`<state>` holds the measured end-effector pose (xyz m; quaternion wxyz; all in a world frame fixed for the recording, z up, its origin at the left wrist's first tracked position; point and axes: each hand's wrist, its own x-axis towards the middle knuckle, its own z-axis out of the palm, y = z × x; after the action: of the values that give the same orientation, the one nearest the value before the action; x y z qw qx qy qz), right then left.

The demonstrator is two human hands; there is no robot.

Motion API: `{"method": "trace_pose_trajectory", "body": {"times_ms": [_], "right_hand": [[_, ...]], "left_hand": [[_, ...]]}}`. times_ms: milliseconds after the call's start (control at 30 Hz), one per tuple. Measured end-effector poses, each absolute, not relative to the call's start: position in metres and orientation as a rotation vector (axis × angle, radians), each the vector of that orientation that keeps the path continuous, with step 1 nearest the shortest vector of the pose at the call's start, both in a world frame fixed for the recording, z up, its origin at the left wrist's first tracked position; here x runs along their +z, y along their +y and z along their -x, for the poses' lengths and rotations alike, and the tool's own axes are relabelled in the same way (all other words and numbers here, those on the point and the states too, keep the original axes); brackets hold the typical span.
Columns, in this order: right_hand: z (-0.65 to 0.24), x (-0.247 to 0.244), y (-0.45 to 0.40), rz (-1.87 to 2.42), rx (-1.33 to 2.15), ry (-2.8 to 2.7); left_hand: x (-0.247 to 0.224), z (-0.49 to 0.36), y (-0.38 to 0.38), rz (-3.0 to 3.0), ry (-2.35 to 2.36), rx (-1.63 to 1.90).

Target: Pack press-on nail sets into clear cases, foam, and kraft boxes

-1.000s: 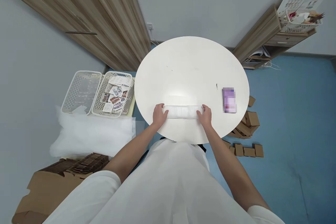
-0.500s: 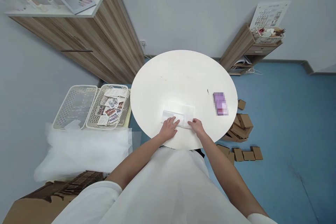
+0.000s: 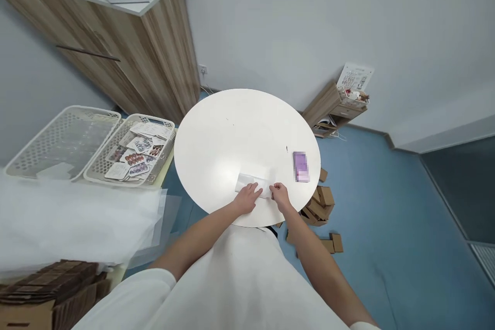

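Note:
On the round white table (image 3: 216, 139) near its front edge lies a thin white packing sheet (image 3: 244, 179), folded into a flat narrow strip. My left hand (image 3: 247, 199) lies on the strip, pressing it down with fingers stretched and spread. At the strip's right end, my right hand (image 3: 280, 196) pinches the sheet between thumb and fingers. Whether anything is wrapped inside cannot be seen. A purple packet (image 3: 300, 166), blurred in the picture, rests to the right of my hands.
Left of the table stand a basket of nail sets (image 3: 91, 165), a basket of clear plastic pieces (image 3: 23, 152), a pile of white sheets (image 3: 77, 216) and flattened cartons (image 3: 50, 283). Small brown boxes (image 3: 319, 206) lie on the floor at right.
The view has swung to the right. My right hand has come closer to my left, and the sheet's right end now looks folded inward, making the strip shorter.

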<state>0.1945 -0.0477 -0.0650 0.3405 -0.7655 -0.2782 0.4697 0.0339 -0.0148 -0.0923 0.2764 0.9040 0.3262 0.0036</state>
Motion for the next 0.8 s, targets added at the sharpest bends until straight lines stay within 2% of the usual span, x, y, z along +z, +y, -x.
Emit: {"method": "trace_pose_trajectory", "body": {"times_ms": [200,433,600,800], "right_hand": [[-0.195,-0.065,-0.034,1.845,1.571,-0.848],[-0.212,-0.079,-0.023,1.807,1.694,-0.975],[-0.229,-0.080,-0.026,1.867,1.470,-1.193],[-0.222,-0.092,-0.041,1.924,1.037,-1.932]], "left_hand": [[-0.083,-0.029,-0.023,-2.427,0.934,0.082],[-0.078,-0.035,-0.035,-2.621,0.797,-0.067],[-0.082,-0.032,-0.032,-2.686,0.814,-0.177],[-0.083,-0.032,-0.040,-2.577,0.879,-0.232]]}}
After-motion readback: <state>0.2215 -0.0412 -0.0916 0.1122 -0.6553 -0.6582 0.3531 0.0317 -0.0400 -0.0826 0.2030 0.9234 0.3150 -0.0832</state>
